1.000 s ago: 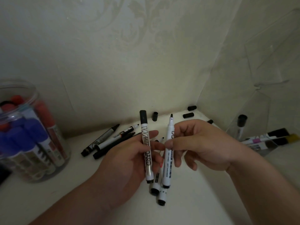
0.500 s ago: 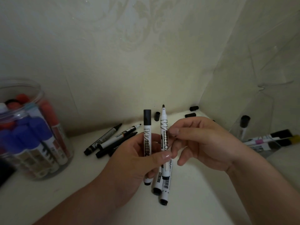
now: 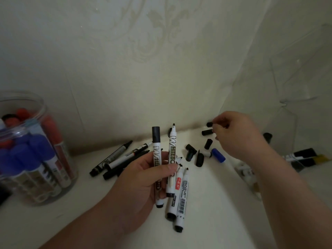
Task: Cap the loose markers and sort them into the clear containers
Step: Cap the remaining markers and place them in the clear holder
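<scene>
Left hand gripped a bundle above the bench. In it the uncapped marker stood near upright, long axis vertical, tip up, beside a capped one. Right hand had curled fingers at a black cap by the wall, pinch unclear; best to take it open end down and push straight along the axis.

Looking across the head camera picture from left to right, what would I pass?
Clear jar → loose black markers → capped marker → uncapped marker (both in left hand) → black caps → blue cap → right hand → black-capped markers.
</scene>
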`<state>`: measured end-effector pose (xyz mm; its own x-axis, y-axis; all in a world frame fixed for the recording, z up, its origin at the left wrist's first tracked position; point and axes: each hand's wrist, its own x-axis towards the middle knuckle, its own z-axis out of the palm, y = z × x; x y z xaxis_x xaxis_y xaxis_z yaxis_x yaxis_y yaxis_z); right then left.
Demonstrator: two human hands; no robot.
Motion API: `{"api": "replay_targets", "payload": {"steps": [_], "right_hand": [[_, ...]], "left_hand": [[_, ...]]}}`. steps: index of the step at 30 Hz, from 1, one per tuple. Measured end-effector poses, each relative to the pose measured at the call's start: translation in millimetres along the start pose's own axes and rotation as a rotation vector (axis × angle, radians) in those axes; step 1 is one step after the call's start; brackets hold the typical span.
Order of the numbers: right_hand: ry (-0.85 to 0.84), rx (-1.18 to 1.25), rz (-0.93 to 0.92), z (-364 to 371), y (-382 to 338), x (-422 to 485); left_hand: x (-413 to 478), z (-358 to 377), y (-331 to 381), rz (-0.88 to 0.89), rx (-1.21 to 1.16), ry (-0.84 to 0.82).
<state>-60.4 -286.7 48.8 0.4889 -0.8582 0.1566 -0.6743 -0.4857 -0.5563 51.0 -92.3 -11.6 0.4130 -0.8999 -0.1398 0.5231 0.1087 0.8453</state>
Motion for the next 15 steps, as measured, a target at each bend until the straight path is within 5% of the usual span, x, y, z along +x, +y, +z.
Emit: {"api": "replay_targets", "payload": {"steps": [12, 15], "right_hand": [[-0.381, -0.868, 0.059, 42, -5, 90], [-0.460, -0.896, 0.092, 43, -7, 98]], "left_hand": [[3, -2, 8, -0.012, -0.104, 0.102], [3, -1, 8, -0.017, -0.115, 0.104]]}}
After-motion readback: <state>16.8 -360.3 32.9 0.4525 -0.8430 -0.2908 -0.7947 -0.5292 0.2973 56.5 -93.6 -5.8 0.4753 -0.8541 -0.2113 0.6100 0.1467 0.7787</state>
